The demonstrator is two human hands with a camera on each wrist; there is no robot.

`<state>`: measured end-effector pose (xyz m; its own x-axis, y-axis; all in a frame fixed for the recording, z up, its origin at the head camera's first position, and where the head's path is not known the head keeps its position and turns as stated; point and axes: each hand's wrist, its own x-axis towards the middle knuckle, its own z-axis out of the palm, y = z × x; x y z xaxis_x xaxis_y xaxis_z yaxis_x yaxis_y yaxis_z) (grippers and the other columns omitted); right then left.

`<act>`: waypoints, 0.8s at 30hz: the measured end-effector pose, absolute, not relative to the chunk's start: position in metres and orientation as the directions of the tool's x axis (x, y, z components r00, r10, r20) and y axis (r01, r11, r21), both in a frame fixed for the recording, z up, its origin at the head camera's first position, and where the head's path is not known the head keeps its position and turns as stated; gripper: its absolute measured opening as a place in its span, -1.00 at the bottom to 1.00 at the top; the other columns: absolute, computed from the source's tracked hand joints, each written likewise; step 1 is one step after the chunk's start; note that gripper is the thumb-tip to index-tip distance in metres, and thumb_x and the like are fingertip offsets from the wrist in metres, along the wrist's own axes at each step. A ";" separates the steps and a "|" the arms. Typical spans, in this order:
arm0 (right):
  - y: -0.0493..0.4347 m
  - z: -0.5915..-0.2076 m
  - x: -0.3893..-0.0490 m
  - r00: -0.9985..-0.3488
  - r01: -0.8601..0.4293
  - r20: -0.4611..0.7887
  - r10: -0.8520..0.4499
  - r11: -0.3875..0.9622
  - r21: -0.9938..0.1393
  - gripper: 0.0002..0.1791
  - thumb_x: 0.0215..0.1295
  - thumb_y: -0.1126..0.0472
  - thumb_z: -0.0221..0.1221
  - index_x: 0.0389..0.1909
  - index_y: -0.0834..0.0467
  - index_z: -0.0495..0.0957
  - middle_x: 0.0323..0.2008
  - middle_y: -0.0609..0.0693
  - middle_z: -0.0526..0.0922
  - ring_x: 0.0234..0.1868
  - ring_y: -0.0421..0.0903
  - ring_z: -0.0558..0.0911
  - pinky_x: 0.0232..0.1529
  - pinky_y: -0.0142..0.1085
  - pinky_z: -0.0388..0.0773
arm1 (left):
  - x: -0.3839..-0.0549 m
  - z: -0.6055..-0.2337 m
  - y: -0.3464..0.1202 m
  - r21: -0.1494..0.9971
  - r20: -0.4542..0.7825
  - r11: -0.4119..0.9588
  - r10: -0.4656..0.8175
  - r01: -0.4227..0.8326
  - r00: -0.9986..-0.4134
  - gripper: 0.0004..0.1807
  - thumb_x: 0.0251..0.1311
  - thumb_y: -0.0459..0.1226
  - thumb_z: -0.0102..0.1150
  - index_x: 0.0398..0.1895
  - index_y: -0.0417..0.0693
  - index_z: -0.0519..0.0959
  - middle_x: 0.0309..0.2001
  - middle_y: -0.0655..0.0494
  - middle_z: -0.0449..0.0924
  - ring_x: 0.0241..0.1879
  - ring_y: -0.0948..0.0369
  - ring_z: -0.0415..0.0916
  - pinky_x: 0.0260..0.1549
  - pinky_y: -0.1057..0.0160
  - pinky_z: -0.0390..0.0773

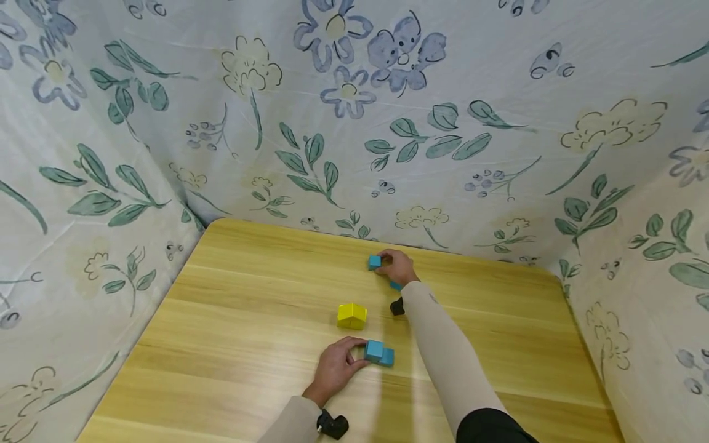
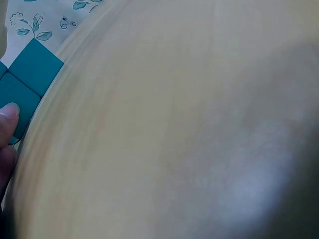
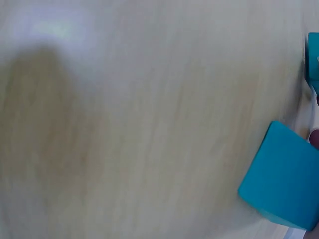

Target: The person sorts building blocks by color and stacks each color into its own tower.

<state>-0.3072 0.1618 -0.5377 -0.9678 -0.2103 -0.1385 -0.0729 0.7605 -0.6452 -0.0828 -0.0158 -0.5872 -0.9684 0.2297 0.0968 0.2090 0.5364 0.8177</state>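
Observation:
My left hand (image 1: 335, 366) pinches a blue block (image 1: 373, 350) between curled thumb and finger. A second blue block (image 1: 387, 358) sits against its right side, and the left wrist view shows adjoining blue faces (image 2: 36, 67) with the thumb (image 2: 9, 117) on one. Farther back, my right hand (image 1: 399, 267) grips a small blue cube (image 1: 374, 263) at its right side. Another blue block (image 1: 396, 285) lies under that hand, partly hidden by the wrist; in the right wrist view a blue block (image 3: 284, 177) stands near the camera.
A yellow house-shaped block (image 1: 351, 316) stands on the wooden table (image 1: 249, 295) between the hands. Black wrist cameras (image 1: 332, 424) are strapped at both wrists. Floral cloth (image 1: 354, 178) hangs behind the table and along both sides.

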 end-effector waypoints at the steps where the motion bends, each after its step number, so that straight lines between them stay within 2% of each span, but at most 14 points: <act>1: 0.163 -0.537 -0.306 -0.969 -0.068 -0.137 -0.204 0.757 -0.649 -0.61 0.17 0.21 0.35 0.03 0.17 0.58 -0.02 0.11 0.62 0.06 0.11 0.50 0.32 0.23 -0.09 | -0.082 -0.587 -0.015 0.818 0.098 0.535 0.231 0.210 -0.968 -0.60 0.05 -0.15 0.40 -0.01 0.01 0.63 -0.23 0.25 0.60 -0.60 0.52 0.31 -0.55 0.44 0.38; 7: 0.167 -0.530 -0.299 -0.982 -0.037 -0.099 -0.158 0.686 -0.727 -0.58 0.19 0.19 0.32 0.08 0.18 0.55 0.10 0.15 0.57 0.18 0.13 0.45 0.33 0.22 -0.21 | -0.082 -0.587 -0.013 0.810 0.123 0.538 0.235 0.234 -0.964 -0.61 0.06 -0.14 0.40 -0.01 -0.01 0.63 -0.21 0.23 0.61 -0.60 0.52 0.30 -0.56 0.46 0.37; 13: 0.170 -0.520 -0.288 -0.993 -0.036 -0.039 -0.112 0.599 -0.800 -0.58 0.22 0.19 0.31 0.09 0.19 0.54 0.13 0.15 0.54 0.19 0.13 0.43 0.33 0.20 -0.29 | -0.082 -0.585 -0.013 0.804 0.140 0.540 0.236 0.250 -0.962 -0.60 0.05 -0.15 0.41 -0.02 -0.03 0.63 -0.23 0.23 0.61 -0.59 0.52 0.30 -0.55 0.45 0.37; 17: 0.170 -0.512 -0.275 -0.997 -0.025 -0.021 -0.079 0.535 -0.845 -0.57 0.23 0.20 0.31 0.11 0.17 0.52 0.13 0.13 0.52 0.20 0.11 0.41 0.33 0.12 0.02 | -0.081 -0.584 -0.014 0.801 0.152 0.543 0.223 0.252 -0.963 -0.60 0.04 -0.16 0.42 -0.03 -0.04 0.63 -0.28 0.24 0.59 -0.59 0.51 0.31 -0.55 0.44 0.37; 20: 0.172 -0.505 -0.262 -0.998 -0.032 0.000 -0.068 0.475 -0.880 -0.56 0.23 0.23 0.30 0.13 0.19 0.51 0.13 0.15 0.50 0.20 0.13 0.40 0.22 0.10 0.26 | -0.081 -0.585 -0.014 0.801 0.146 0.546 0.216 0.243 -0.965 -0.60 0.05 -0.15 0.41 -0.02 -0.03 0.63 -0.31 0.26 0.57 -0.59 0.50 0.30 -0.56 0.44 0.37; 24: 0.177 -0.500 -0.240 -0.998 -0.044 0.025 -0.051 0.415 -0.909 -0.56 0.22 0.22 0.31 0.12 0.18 0.52 0.10 0.14 0.52 0.17 0.16 0.41 0.22 0.11 0.23 | -0.080 -0.587 -0.012 0.807 0.134 0.542 0.220 0.235 -0.966 -0.59 0.06 -0.14 0.40 0.00 -0.03 0.63 -0.35 0.28 0.54 -0.60 0.50 0.30 -0.56 0.44 0.37</act>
<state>-0.2400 0.1771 -0.4999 -0.9984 -0.0507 0.0254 -0.0442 0.4151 -0.9087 -0.0801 -0.0124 -0.5872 -0.9663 0.2202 0.1335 0.2350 0.5418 0.8070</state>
